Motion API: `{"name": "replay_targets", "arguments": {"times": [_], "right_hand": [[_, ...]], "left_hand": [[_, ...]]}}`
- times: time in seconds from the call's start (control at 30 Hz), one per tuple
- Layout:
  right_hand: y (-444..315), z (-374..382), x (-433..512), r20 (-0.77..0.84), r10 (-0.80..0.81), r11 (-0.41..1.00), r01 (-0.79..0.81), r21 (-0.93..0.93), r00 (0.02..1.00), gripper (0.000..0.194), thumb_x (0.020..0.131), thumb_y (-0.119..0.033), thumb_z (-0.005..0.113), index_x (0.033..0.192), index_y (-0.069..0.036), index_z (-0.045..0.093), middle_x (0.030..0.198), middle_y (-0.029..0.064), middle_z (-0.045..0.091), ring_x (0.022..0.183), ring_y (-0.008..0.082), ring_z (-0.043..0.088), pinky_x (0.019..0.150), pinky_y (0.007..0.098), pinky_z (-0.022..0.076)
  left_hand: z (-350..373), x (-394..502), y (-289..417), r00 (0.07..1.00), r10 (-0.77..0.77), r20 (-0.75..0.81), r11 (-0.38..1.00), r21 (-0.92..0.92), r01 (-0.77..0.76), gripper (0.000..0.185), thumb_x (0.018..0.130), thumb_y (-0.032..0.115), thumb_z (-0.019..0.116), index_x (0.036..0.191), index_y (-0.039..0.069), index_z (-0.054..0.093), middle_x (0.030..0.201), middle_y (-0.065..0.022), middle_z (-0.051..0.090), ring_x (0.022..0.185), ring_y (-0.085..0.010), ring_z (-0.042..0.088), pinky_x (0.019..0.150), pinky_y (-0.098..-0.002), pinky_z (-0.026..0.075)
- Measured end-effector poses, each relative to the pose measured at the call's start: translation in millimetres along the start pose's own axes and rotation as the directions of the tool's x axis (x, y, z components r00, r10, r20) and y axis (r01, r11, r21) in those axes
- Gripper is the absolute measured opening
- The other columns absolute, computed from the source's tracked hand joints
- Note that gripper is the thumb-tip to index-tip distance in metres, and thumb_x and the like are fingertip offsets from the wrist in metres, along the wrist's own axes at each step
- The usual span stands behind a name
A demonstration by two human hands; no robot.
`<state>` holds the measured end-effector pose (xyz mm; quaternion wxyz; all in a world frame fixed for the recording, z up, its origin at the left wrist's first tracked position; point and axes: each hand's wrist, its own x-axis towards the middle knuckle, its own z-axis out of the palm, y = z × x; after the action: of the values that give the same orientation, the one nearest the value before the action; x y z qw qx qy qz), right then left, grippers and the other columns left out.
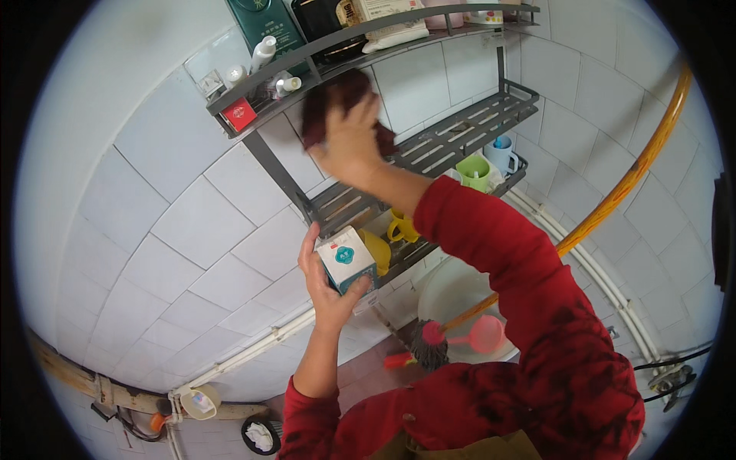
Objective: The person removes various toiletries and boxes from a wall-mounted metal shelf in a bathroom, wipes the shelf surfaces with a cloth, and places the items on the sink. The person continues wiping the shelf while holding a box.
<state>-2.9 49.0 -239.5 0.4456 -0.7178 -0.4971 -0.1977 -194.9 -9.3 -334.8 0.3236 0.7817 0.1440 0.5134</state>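
Note:
My left hand (329, 296) grips a small white and teal cardboard box (347, 259) that bears writing. The box is in front of the left end of the lower shelves. My right hand (355, 146), blurred, is on a dark maroon cloth (319, 112) just under the top shelf (402, 31). Whether the cloth touches the wall tiles I cannot tell. Below it runs the slatted middle shelf (448, 144) of the grey metal rack, partly hidden by my right forearm.
Bottles, boxes and packets crowd the top shelf, among them a green box (270, 34). Yellow (402, 226), green (473, 172) and blue (501, 154) mugs stand on the bottom shelf. A mop (430, 345) leans across a white basin (431, 293) holding a pink ladle (487, 333).

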Motion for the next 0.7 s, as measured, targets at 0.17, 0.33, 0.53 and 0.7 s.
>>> {"name": "replay_targets", "arguments": {"times": [0.17,0.33,0.53,0.7], "right_hand": [[22.3,-10.3,6.7,0.010,-0.241,0.959,0.240,-0.154,0.971,0.086,0.074,-0.033,0.068,0.145,-0.019,0.022,0.140,0.0407,0.008,0.131,0.0570,0.009,0.097,0.0660,0.0295],[95.2,-39.1,63.5,-0.154,0.510,0.835,-0.443,0.327,0.846,0.098,0.082,-0.061,0.048,0.146,-0.007,-0.004,0.135,0.0485,0.008,0.123,0.0609,0.026,0.102,0.0568,0.0290],[22.2,2.9,9.8,-0.004,0.245,0.969,-0.245,0.009,0.970,0.096,0.084,-0.051,0.050,0.143,0.005,0.001,0.129,0.0550,0.007,0.124,0.0659,0.014,0.104,0.0625,0.0160],[-59.0,-7.7,-36.9,0.245,-0.213,0.976,0.219,0.002,0.946,0.068,0.085,-0.029,0.059,0.129,0.012,0.026,0.086,0.0277,0.061,0.082,0.0401,0.062,0.069,0.0453,0.0502]], "left_hand": [[-10.2,-0.9,1.5,0.996,-0.087,0.014,0.977,-0.195,0.088,0.064,0.061,0.020,0.073,0.118,0.001,0.051,0.141,-0.0165,0.033,0.125,-0.0274,0.037,0.102,-0.0378,0.032],[-31.7,-23.0,2.6,0.988,-0.151,0.015,0.949,-0.276,0.150,0.070,0.059,0.011,0.071,0.123,-0.002,0.047,0.138,-0.0141,0.036,0.122,-0.0247,0.042,0.100,-0.0344,0.035],[-56.6,-55.8,2.5,0.978,-0.210,0.007,0.937,-0.285,0.203,0.071,0.059,0.011,0.072,0.124,-0.002,0.046,0.136,-0.0115,0.038,0.115,-0.0198,0.047,0.096,-0.0307,0.039],[-67.8,-66.7,-1.5,0.970,-0.237,0.046,0.924,-0.298,0.240,0.072,0.062,0.014,0.072,0.126,0.000,0.043,0.124,-0.0086,0.046,0.106,-0.0164,0.051,0.090,-0.0281,0.042]]}}
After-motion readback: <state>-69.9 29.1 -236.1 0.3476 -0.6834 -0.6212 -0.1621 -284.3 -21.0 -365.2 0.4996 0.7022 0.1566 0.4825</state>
